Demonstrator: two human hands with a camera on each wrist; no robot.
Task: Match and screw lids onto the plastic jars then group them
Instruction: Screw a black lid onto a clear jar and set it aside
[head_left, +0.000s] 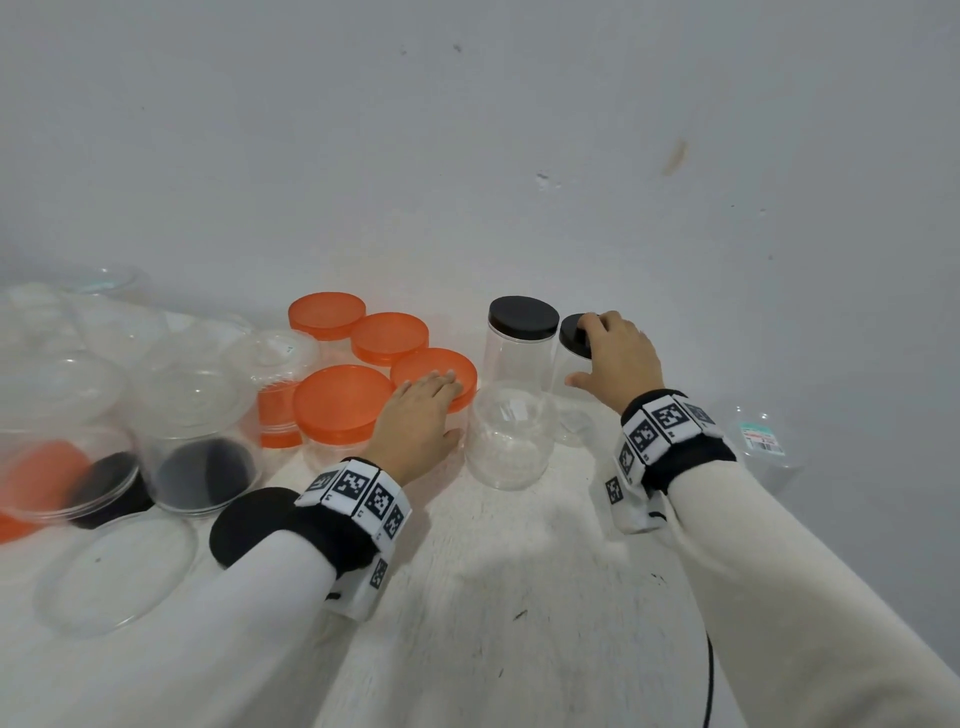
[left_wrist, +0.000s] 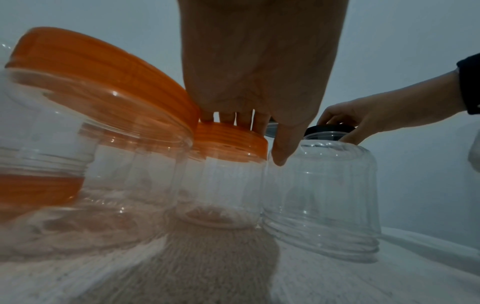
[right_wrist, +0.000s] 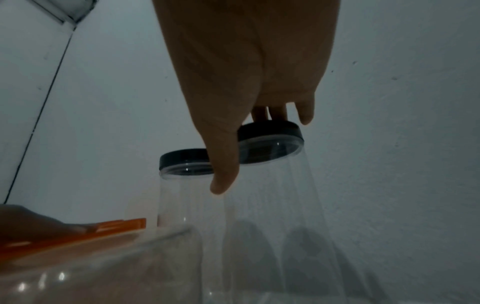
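Both hands rest on lids: left hand (head_left: 420, 415) orange lid (head_left: 435, 375), right hand (head_left: 618, 358) black lid (head_left: 574, 335).

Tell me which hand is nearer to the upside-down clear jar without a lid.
Left. The left hand rests on an orange lid beside the upside-down jar; the right hand is behind it, on a black lid.

Left-edge clear containers (head_left: 62, 395) motion-blurred; right hand (head_left: 618, 358) hides half black lid (head_left: 574, 335).

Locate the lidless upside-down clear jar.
In the head view the upside-down jar stands centre table, just right of the left hand and in front of the black-lidded jars.
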